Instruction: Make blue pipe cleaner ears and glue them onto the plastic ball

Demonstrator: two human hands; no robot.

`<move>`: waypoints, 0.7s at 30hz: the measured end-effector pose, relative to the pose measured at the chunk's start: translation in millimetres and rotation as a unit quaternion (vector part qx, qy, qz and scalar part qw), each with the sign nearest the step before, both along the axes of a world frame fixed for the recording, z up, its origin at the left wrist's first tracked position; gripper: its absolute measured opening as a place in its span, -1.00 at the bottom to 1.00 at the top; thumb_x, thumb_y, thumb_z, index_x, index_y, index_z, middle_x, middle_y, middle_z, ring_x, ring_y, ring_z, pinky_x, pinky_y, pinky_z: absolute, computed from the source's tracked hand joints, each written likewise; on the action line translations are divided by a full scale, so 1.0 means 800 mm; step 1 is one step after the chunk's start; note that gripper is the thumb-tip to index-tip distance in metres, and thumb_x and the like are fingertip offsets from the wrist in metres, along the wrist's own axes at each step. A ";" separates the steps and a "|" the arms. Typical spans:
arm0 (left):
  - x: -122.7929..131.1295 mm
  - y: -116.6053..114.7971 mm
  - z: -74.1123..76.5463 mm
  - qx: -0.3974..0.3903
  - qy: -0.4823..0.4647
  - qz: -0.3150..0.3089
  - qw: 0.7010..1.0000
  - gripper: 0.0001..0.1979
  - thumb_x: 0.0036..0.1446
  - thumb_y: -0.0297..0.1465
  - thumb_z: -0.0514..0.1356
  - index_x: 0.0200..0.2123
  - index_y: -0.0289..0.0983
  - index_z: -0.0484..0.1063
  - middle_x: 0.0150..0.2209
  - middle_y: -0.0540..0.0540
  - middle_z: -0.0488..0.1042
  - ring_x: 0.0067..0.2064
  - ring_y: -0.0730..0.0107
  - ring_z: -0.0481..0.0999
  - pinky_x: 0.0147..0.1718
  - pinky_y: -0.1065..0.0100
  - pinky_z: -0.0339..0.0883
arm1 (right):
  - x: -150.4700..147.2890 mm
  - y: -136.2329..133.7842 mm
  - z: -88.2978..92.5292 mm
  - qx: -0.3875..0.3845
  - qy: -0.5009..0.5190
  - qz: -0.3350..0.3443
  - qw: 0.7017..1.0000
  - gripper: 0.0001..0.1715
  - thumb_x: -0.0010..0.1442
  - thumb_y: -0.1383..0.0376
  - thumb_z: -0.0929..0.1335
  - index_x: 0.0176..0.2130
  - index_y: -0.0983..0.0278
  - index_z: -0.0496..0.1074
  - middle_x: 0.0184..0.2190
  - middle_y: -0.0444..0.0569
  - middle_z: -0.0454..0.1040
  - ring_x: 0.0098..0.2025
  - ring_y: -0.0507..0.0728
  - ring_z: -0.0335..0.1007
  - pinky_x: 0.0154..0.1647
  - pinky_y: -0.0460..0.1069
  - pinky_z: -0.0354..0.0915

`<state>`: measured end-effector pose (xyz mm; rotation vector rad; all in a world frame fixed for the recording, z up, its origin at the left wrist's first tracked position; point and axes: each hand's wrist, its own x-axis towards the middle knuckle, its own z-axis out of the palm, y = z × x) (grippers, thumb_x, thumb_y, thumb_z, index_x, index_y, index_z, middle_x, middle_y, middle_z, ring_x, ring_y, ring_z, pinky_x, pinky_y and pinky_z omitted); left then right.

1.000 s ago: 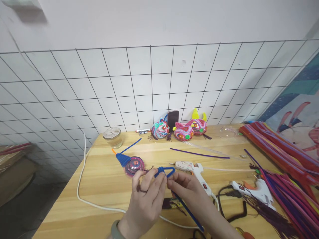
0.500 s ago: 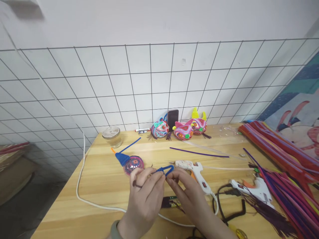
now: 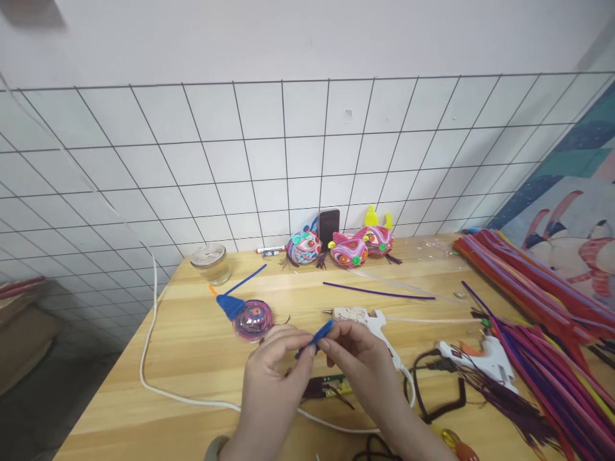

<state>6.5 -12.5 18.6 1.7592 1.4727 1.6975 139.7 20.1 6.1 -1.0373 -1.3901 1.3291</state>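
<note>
Both hands are on the same little blue fuzzy piece [image 3: 321, 332]: left hand [image 3: 276, 368] has it pinched between thumb and fingers, right hand [image 3: 368, 362] nips the other end, right out in front over the wood. It's fuzzy like pipe cleaner, narrow and tilted up to the right. Just past the left hand there's a shiny purple-pink swirled disc [image 3: 253, 320] touching a ribbed blue cone [image 3: 231, 308]. Tabletop [image 3: 192, 346] is pale, streaky wood, pushed up to a white tiled wall [image 3: 262, 166] with dark grid lines. Left edge slants away, with a white cord [image 3: 192, 401] looping near it and plain wood grain between cord and left wrist. Right side's tighter: a white glue gun [image 3: 353, 313] sits just behind the right hand, then bundled fuzzy stems [image 3: 552, 365] crowd over there.
</note>
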 end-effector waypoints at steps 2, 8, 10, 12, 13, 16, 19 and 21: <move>0.000 0.000 -0.002 -0.017 -0.017 0.004 1.000 -0.88 -0.07 -0.56 0.20 -0.47 -0.26 0.50 -0.46 -0.06 0.55 -0.36 0.35 0.53 -0.35 0.33 0.45 | 0.001 -0.001 0.003 -0.006 -0.008 0.002 1.000 -0.73 0.02 0.15 0.40 -0.53 0.27 0.34 -0.67 -0.19 0.30 -0.59 0.01 0.23 -0.54 -0.09 0.19; -0.004 0.000 -0.005 -0.044 -0.011 0.006 0.999 -0.90 -0.05 -0.54 0.19 -0.45 -0.27 0.49 -0.43 -0.08 0.54 -0.35 0.33 0.53 -0.34 0.32 0.44 | 0.004 -0.003 0.010 0.080 -0.078 0.045 0.993 -0.77 0.12 0.19 0.32 -0.47 0.27 0.44 -0.54 -0.10 0.36 -0.48 0.06 0.26 -0.47 -0.08 0.19; -0.005 0.001 -0.004 -0.028 0.020 0.013 0.999 -0.89 -0.02 -0.54 0.18 -0.43 -0.26 0.48 -0.43 -0.07 0.54 -0.35 0.34 0.52 -0.33 0.30 0.42 | 0.004 -0.004 0.013 0.101 -0.093 0.052 0.989 -0.76 0.15 0.21 0.29 -0.46 0.27 0.43 -0.54 -0.10 0.34 -0.46 0.06 0.23 -0.46 -0.08 0.16; -0.005 0.000 -0.001 0.020 0.085 0.029 0.996 -0.87 -0.01 -0.56 0.17 -0.41 -0.25 0.47 -0.42 -0.06 0.54 -0.33 0.33 0.50 -0.28 0.25 0.39 | 0.003 -0.006 0.014 0.097 -0.096 0.051 0.989 -0.75 0.16 0.20 0.28 -0.47 0.28 0.41 -0.55 -0.11 0.31 -0.48 0.05 0.18 -0.48 -0.08 0.13; -0.005 -0.001 0.000 0.050 0.124 0.039 0.990 -0.86 -0.01 -0.58 0.17 -0.40 -0.25 0.47 -0.41 -0.06 0.55 -0.31 0.32 0.49 -0.25 0.22 0.36 | 0.002 -0.007 0.014 0.082 -0.092 0.050 0.991 -0.73 0.16 0.19 0.28 -0.48 0.28 0.39 -0.57 -0.12 0.28 -0.50 0.04 0.15 -0.50 -0.09 0.11; -0.004 -0.005 0.005 0.114 0.222 0.066 0.966 -0.81 0.00 -0.62 0.14 -0.34 -0.27 0.46 -0.38 -0.08 0.55 -0.27 0.28 0.46 -0.19 0.14 0.28 | -0.001 -0.009 0.012 -0.003 -0.057 0.073 0.996 -0.70 0.14 0.14 0.28 -0.48 0.29 0.36 -0.63 -0.18 0.22 -0.58 -0.01 0.09 -0.57 -0.11 0.06; -0.003 -0.008 0.004 0.141 0.282 0.084 0.945 -0.80 0.03 -0.62 0.12 -0.31 -0.28 0.45 -0.38 -0.09 0.56 -0.27 0.27 0.46 -0.19 0.14 0.21 | -0.004 -0.011 0.011 -0.057 -0.022 0.079 0.995 -0.68 0.07 0.08 0.32 -0.48 0.29 0.35 -0.66 -0.20 0.19 -0.62 -0.03 0.05 -0.62 -0.12 0.01; -0.005 -0.009 0.000 0.162 0.319 0.090 0.930 -0.81 0.06 -0.61 0.11 -0.28 -0.30 0.44 -0.38 -0.09 0.57 -0.25 0.26 0.47 -0.17 0.13 0.17 | -0.005 -0.011 0.014 -0.070 -0.015 0.072 0.995 -0.66 0.04 0.06 0.34 -0.51 0.29 0.35 -0.67 -0.21 0.18 -0.63 -0.04 0.02 -0.65 -0.12 -0.04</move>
